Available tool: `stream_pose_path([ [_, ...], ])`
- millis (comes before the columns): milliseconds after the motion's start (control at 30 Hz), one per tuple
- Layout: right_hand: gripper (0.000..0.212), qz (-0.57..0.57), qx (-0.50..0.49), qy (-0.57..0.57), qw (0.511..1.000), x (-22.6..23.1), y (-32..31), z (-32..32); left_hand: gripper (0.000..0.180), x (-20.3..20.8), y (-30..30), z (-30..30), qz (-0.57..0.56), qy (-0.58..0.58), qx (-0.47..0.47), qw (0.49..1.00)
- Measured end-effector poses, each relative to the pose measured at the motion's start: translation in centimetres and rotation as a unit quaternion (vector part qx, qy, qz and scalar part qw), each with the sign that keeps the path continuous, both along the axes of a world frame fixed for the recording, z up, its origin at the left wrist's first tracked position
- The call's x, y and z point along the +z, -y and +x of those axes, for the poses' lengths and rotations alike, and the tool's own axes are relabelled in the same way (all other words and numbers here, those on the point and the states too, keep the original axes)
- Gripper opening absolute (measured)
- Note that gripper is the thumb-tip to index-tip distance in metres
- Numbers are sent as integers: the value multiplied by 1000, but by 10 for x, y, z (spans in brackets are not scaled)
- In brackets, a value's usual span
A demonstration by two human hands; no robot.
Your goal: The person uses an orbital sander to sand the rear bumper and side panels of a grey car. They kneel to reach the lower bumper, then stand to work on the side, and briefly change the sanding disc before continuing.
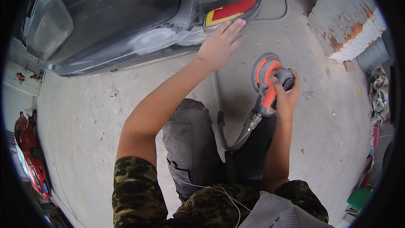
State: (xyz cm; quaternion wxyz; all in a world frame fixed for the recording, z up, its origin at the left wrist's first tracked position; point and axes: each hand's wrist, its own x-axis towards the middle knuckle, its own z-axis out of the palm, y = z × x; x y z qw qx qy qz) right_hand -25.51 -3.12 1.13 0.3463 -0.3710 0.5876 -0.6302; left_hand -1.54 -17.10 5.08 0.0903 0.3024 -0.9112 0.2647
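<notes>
My left hand point(222, 44) reaches forward with its fingers stretched out. Its fingertips lie at the lower edge of a red lamp point(236, 8) bordered with yellow tape point(209, 18), on the corner of a dark grey car bumper point(185, 33). Pale, dusty sanded patches point(152, 40) show along the bumper. In my right hand point(287, 88) is an orange and black air sander point(270, 85), gripped round its body and held above my right knee. The sander's round pad is tilted and apart from the car. A grey hose point(240, 141) runs from its metal fitting and loops between my legs.
A thin hose point(283, 0) curves over the concrete floor point(93, 114) beyond the bumper. At the far right stands a white brick pillar point(348, 21) with flaking paint. A red car point(33, 156) is at the far left. Piled bags point(378, 88) line the right side.
</notes>
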Motion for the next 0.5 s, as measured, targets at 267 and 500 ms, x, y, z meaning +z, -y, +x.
stream_pose_path([
  [267,75,21,-3,91,996,-34,-14,-12,57,-43,-58,57,599,-203,57,773],
  [500,71,83,-19,181,980,-55,-26,-1,68,-67,-234,183,635,-566,251,461],
])
